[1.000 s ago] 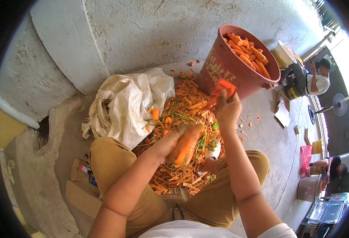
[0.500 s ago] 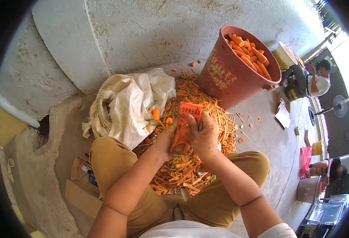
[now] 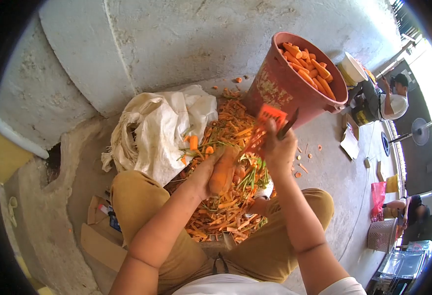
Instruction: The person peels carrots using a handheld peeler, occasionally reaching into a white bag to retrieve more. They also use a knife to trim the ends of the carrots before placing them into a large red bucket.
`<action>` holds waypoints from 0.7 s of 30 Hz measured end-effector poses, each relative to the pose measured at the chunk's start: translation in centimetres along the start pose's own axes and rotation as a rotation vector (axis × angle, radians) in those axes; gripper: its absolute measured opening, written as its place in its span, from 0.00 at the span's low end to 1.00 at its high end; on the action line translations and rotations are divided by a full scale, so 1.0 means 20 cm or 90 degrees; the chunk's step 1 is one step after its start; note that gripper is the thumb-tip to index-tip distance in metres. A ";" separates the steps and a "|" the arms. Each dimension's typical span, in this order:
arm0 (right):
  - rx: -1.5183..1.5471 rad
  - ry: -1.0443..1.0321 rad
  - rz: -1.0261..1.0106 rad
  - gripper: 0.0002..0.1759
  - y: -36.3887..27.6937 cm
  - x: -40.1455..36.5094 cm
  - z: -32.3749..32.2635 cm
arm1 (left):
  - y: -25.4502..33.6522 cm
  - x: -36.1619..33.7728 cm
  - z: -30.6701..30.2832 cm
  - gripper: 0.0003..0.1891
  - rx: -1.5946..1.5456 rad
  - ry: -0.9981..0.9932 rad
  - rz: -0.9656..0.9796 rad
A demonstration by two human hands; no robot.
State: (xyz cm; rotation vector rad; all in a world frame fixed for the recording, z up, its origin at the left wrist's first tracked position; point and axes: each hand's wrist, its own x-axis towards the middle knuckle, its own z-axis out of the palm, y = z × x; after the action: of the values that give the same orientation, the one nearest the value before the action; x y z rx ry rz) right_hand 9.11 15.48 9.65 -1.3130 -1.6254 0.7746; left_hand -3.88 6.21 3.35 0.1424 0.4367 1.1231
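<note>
My left hand (image 3: pixel 205 176) is closed around a thick orange carrot (image 3: pixel 221 178) with some green at its top end. To the right and higher, my right hand (image 3: pixel 281 151) grips a flat orange-red plastic grater-like tool (image 3: pixel 272 116), blurred by motion. A dark, narrow knife-like piece (image 3: pixel 288 124) also sticks out of that hand. The tool is apart from the carrot's lower end. Beneath both hands lies a heap of carrot peelings (image 3: pixel 233 211), with green stems and whole carrots partly visible in it.
A red bucket (image 3: pixel 275 88) full of peeled carrots stands beyond the heap. A white woven sack (image 3: pixel 162 128) lies left of it. Cardboard (image 3: pixel 100 241) is beside my left knee. At right are a fan (image 3: pixel 420 132), a basket (image 3: pixel 382 236) and two other people.
My right hand has moved up and right, carrying the orange-red tool away from my left hand. The carrot in my left hand, along with stems and carrots in the heap, now shows.
</note>
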 end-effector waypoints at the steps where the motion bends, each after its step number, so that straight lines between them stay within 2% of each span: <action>1: 0.043 -0.058 0.023 0.11 -0.07 -0.08 0.01 | 0.01 0.00 0.00 0.20 -0.024 0.054 0.003; 3: 0.133 -0.121 -0.004 0.11 -0.13 -0.18 0.05 | 0.03 -0.03 0.10 0.19 -0.012 0.094 0.041; 6: 0.010 -0.120 -0.117 0.11 -0.08 -0.27 0.10 | 0.00 -0.02 0.10 0.17 -0.011 0.154 0.059; 9: -0.029 -0.116 -0.162 0.12 -0.06 -0.27 0.10 | -0.02 -0.01 0.07 0.17 0.042 0.172 0.044; 10: -0.053 -0.093 -0.151 0.12 -0.07 -0.26 0.10 | -0.02 -0.01 0.06 0.18 0.070 0.172 0.038; 13: -0.099 0.011 -0.101 0.14 -0.02 -0.10 0.05 | 0.01 -0.05 0.07 0.19 0.214 0.040 -0.012; 14: -0.098 0.068 -0.074 0.14 0.06 0.02 0.03 | 0.00 -0.06 0.09 0.20 0.230 0.054 -0.001; 16: -0.069 0.164 -0.100 0.13 0.14 0.15 -0.02 | -0.03 -0.08 0.13 0.21 0.262 0.081 0.020; 17: -0.056 0.150 -0.056 0.12 0.17 0.17 -0.03 | -0.04 -0.08 0.13 0.23 0.205 0.080 -0.015; 19: -0.028 0.123 0.031 0.11 0.16 0.18 -0.04 | -0.02 -0.06 0.12 0.22 0.162 0.100 0.002; 20: -0.007 0.095 -0.002 0.11 0.15 0.16 -0.03 | -0.01 -0.05 0.12 0.22 0.140 0.112 0.011; 21: 0.014 0.067 -0.035 0.12 0.08 0.09 0.00 | -0.01 -0.03 0.03 0.20 0.077 0.031 0.005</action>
State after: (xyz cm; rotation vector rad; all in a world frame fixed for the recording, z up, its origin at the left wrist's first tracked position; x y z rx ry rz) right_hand 9.75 17.66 8.63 -1.2669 -1.5594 0.6776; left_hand -3.61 5.71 4.02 0.2228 0.5476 1.1104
